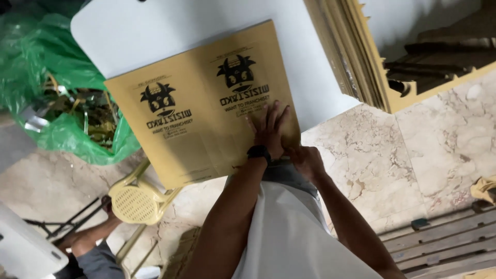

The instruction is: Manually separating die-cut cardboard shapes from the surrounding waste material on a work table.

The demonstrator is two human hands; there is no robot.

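A flat yellow-brown cardboard sheet [196, 119] with two black printed logos lies on a white table [155, 31] and overhangs its near edge. My left hand [269, 128], with a black band on its wrist, presses flat on the sheet's near right part, fingers spread. My right hand [306, 159] is at the sheet's near right corner. Its fingers curl around the edge, and the fingertips are hidden under the cardboard.
A green plastic bag [67, 103] full of scraps sits to the left. A yellow plastic chair [137, 202] stands below the table, beside another person's arm [88, 242]. Stacked cardboard sheets [361, 57] lean at upper right. Wooden slats [444, 243] lie on the marble floor [413, 150].
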